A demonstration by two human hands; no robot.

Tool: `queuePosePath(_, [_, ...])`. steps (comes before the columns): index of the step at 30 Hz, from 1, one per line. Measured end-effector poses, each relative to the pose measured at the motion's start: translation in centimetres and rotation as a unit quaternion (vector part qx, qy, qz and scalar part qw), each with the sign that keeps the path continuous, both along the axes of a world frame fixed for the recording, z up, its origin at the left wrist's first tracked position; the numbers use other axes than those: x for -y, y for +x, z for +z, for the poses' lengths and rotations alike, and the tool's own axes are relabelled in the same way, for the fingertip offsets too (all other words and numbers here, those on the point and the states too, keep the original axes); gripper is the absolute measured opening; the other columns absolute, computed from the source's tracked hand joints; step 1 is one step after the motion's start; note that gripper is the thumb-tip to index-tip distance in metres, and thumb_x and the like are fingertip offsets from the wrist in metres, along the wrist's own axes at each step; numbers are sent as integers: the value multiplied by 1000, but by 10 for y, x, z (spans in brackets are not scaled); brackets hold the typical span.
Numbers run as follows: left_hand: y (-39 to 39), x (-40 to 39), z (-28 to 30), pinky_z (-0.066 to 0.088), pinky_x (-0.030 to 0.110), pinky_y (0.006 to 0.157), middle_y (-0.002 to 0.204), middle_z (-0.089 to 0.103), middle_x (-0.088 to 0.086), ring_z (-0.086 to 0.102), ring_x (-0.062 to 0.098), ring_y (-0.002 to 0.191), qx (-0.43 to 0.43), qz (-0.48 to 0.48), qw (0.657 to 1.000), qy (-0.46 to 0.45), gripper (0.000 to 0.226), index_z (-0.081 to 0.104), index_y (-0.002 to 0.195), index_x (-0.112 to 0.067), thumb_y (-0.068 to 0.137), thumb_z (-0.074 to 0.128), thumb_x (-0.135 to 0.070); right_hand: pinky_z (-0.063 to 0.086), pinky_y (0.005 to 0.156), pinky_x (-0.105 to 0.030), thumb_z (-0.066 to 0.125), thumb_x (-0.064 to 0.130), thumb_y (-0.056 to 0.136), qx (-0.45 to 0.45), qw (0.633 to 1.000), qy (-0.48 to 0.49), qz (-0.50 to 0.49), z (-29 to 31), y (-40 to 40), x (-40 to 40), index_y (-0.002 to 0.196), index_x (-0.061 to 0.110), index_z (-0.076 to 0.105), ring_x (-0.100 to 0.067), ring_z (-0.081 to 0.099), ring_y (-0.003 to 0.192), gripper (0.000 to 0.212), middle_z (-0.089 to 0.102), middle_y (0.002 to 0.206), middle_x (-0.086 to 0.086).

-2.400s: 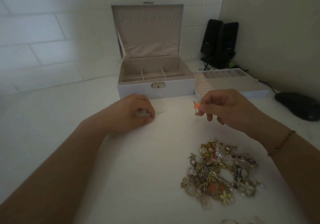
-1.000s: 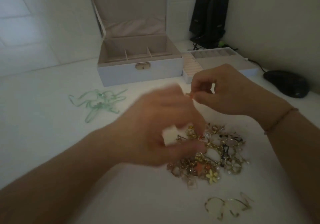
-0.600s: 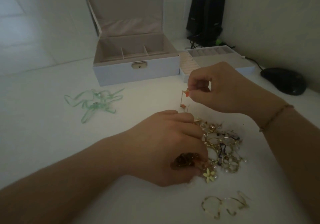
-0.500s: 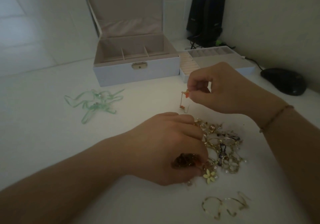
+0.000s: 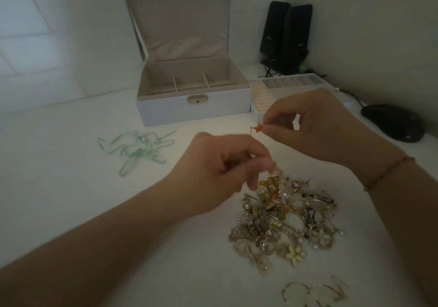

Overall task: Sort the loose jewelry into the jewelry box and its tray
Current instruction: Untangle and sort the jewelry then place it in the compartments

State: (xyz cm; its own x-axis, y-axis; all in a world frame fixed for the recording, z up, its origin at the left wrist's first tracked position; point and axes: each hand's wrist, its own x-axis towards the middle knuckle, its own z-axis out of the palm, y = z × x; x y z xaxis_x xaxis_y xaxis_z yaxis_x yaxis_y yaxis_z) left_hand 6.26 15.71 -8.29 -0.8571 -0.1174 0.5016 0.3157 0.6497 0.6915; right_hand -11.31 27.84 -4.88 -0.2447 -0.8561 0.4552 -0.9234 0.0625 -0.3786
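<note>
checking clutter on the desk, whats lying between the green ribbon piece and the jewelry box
Nothing: in the head view the stretch of white table between the green ribbon piece and the front of the jewelry box is bare.

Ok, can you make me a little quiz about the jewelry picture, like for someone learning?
1. True or false: the jewelry box is closed.
2. Which hand pinches the small orange earring? A) left hand B) right hand C) neither
3. Fill in: the green ribbon lies on the table to the ____ of the jewelry pile.

Key: 1. False, its lid stands open. 2. B; the left hand's fingers curl at the top of the pile, but blur hides exactly what they hold. 3. Left.
</note>
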Motion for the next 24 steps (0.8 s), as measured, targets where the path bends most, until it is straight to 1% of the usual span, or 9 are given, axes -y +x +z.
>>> queuePosePath(3, [-6,8,3,51,21,54,71,74,0,69,17,55,5,42,991,124,8,72,85,-17,91,66,-19,45,55,-16,67,33,80,-13,999,-41,-10,2,4,0,82,26,72,-10,60,61,9,66,68,13])
queuePosePath(7, [-13,15,3,54,23,56,73,75,6,72,18,62,23,80,969,234,5,70,84,-9,87,68,-12,49,56,-29,65,35,80,-38,997,-64,-25,1,11,2,78,29,70,-8,58,57,8,63,65,16])
queuePosePath(9, [-14,17,2,56,23,57,70,74,6,72,17,62,31,86,961,261,6,68,86,-9,87,68,-4,50,56,-31,61,40,79,-44,997,-54,-21,-1,14,4,76,32,67,-7,58,56,11,61,63,17])
queuePosePath(12, [-16,18,2,58,26,60,68,74,6,71,17,60,31,93,964,249,17,66,95,-15,86,69,-2,51,56,-32,58,43,78,-35,999,-27,1,-5,17,6,75,33,66,-6,58,56,13,59,61,18])
queuePosePath(15, [-17,19,-1,58,24,62,70,74,6,72,17,62,46,108,974,194,22,70,105,-17,87,69,-3,52,57,-32,57,43,79,-30,999,-8,12,-6,19,8,77,31,67,-5,59,57,16,60,62,17])
queuePosePath(17, [-16,22,-2,58,24,63,68,74,5,72,17,62,54,122,981,142,16,74,93,-17,89,68,-3,51,58,-31,55,46,81,-30,999,1,18,-7,20,8,80,32,69,-4,58,58,20,58,62,20])
queuePosePath(20, [-17,32,2,58,23,62,64,72,0,71,13,59,54,169,980,93,22,73,82,-22,89,67,-2,50,58,-28,52,46,84,-33,999,5,9,-7,18,8,84,34,70,-3,59,59,22,60,65,22])
queuePosePath(22, [-18,45,6,56,18,59,60,70,-7,70,9,57,56,206,973,84,26,72,79,-24,89,66,0,49,58,-25,53,44,85,-26,1000,-1,-2,-8,16,8,86,35,68,-4,60,60,18,61,68,22])
queuePosePath(24, [-19,56,7,55,14,60,60,70,-9,69,6,57,61,228,968,89,23,73,82,-19,90,64,1,48,58,-25,54,44,85,-23,1000,0,-7,-8,15,7,85,36,68,-5,60,59,16,60,68,23])
